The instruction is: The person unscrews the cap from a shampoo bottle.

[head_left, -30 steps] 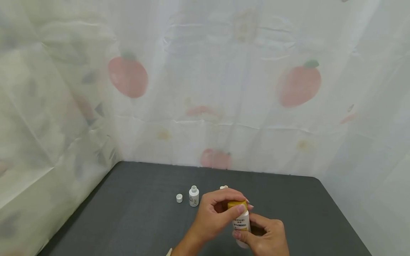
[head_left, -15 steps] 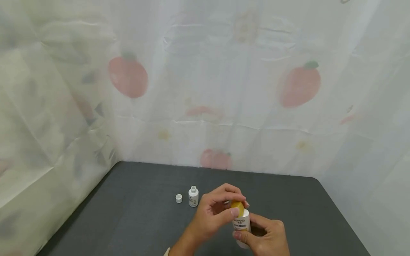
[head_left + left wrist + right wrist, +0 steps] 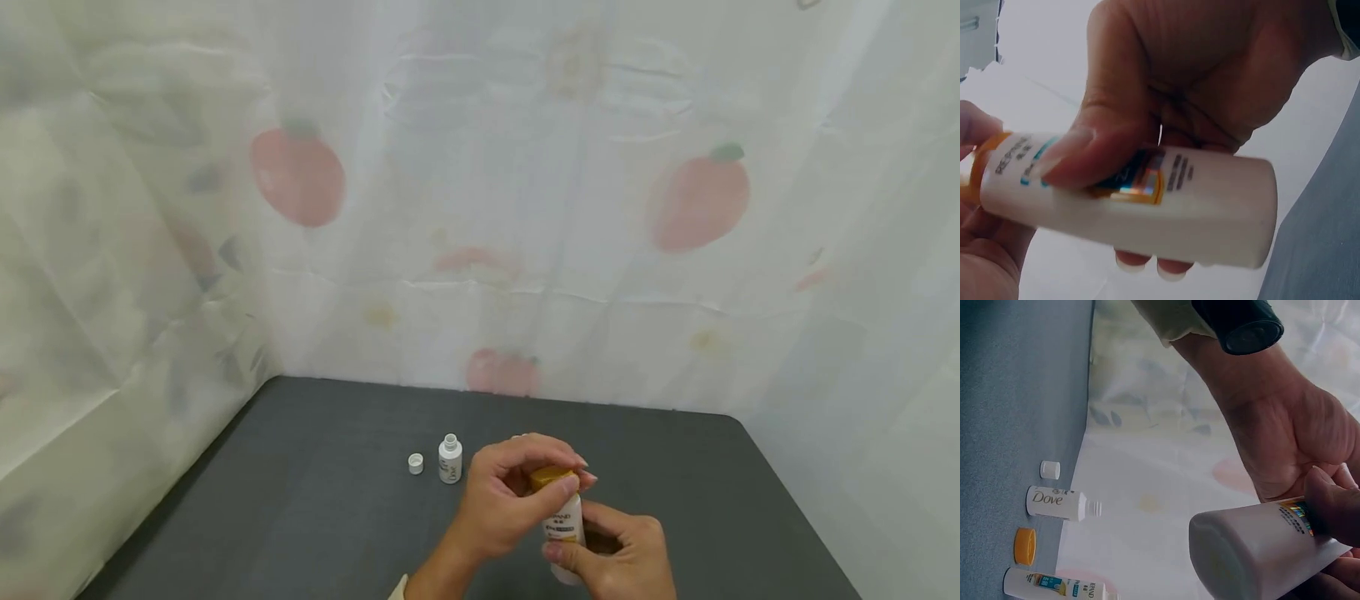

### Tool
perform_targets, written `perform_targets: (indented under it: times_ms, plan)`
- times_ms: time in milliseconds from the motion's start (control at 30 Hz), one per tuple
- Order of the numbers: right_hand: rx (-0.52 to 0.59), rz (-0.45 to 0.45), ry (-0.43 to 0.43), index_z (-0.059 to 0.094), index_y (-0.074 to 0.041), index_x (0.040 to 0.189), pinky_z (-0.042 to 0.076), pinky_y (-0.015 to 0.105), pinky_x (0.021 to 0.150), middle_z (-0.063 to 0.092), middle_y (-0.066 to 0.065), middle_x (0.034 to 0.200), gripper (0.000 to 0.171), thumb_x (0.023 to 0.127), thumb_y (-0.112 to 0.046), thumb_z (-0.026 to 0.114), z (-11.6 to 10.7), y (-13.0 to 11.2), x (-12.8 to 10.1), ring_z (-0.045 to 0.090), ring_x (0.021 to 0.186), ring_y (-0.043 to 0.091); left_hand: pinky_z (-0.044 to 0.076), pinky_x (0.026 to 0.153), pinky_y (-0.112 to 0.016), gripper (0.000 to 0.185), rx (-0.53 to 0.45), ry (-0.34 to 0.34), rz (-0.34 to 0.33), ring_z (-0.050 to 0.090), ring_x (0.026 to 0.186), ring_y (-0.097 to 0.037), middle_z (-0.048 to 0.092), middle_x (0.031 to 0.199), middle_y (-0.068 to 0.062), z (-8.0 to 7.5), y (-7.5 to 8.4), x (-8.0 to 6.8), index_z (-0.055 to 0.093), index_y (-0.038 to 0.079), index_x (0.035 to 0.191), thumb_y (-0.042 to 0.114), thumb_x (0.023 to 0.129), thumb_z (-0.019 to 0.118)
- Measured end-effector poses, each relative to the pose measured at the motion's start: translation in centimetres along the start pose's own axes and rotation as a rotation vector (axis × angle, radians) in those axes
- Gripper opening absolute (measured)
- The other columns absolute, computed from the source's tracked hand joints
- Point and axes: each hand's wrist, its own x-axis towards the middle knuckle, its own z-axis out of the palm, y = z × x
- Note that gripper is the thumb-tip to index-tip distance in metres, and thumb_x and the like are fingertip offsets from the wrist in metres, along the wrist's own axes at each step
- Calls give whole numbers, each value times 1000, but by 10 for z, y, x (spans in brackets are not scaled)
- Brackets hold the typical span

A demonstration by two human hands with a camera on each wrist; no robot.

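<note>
My left hand (image 3: 491, 508) holds the yellow cap (image 3: 550, 477) at the top of a white bottle (image 3: 564, 527), thumb on the near side and fingers over the far side. Lower down, my right hand (image 3: 633, 554) grips the bottle body with its thumb across the printed label. In the left wrist view the right hand (image 3: 1210, 56) wraps the bottle (image 3: 1222, 206), while the left hand (image 3: 988, 262) is at the orange-yellow cap at the left edge. The right wrist view shows the bottle's rounded base (image 3: 1222, 559); its cap end is hidden there.
On the dark table (image 3: 337, 517) stand an uncapped white Dove bottle (image 3: 450, 461) and its small white cap (image 3: 416, 463). The right wrist view adds an orange cap (image 3: 1024, 545) and a second labelled white bottle (image 3: 1054, 584), mostly hidden behind my left hand in the head view.
Half a second ago the yellow cap was tilted at the bottle top; now it sits more level, with my left fingers reaching farther across it. My right hand keeps its grip.
</note>
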Motion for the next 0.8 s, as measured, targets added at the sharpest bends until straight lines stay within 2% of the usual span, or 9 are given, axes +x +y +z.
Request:
perform_targets:
  times_ms: [133, 267, 367, 467, 633, 733, 800]
  plan:
    - [-16, -2, 7, 80, 0, 106, 64, 29, 64, 81, 13, 88, 30, 78, -3, 89, 0, 0, 1, 78, 73, 9, 65, 82, -46, 12, 104, 8, 22, 77, 95, -34, 65, 101, -36, 3, 0, 2, 66, -16, 104, -17, 94, 61]
    - [-25, 20, 5, 81, -2, 105, 64, 29, 64, 82, 11, 86, 28, 78, -5, 89, 0, -1, 0, 78, 72, 9, 65, 76, -34, 7, 157, 40, 0, 70, 91, -28, 65, 98, -29, 3, 0, 1, 70, -11, 98, -12, 92, 67]
    - [-31, 24, 5, 81, -2, 106, 64, 28, 65, 82, 11, 87, 30, 77, -6, 90, 1, 0, -1, 78, 74, 8, 63, 75, -27, 8, 104, 40, -38, 67, 92, -21, 60, 100, -30, 1, 0, -3, 69, -11, 101, -8, 94, 65]
    - [-42, 4, 17, 81, -2, 107, 64, 27, 64, 82, 13, 88, 32, 76, -4, 90, 1, 0, -1, 78, 74, 7, 63, 81, -26, 16, 27, 0, -54, 68, 98, -18, 54, 105, -34, -3, -1, -7, 65, -14, 110, -5, 98, 60]
    - [-46, 1, 23, 80, -1, 108, 64, 26, 65, 81, 15, 90, 33, 77, -3, 90, 1, -1, -1, 78, 76, 7, 63, 90, -30, 29, -39, -90, -44, 68, 107, -26, 49, 113, -38, -11, -3, -11, 59, -17, 123, -1, 101, 55]
    - [-43, 32, 31, 80, -1, 110, 64, 26, 66, 81, 15, 92, 35, 76, -4, 90, 1, -2, -2, 78, 77, 8, 62, 94, -30, 31, -56, -107, -53, 67, 110, -21, 48, 115, -39, -14, -3, -12, 58, -17, 127, -1, 102, 54]
    - [-44, 42, 39, 80, -2, 110, 64, 26, 66, 81, 15, 92, 36, 76, -4, 90, 1, -2, -2, 78, 77, 9, 61, 95, -28, 29, -60, -90, -69, 65, 111, -13, 48, 115, -39, -13, -1, -12, 59, -17, 126, -2, 102, 56]
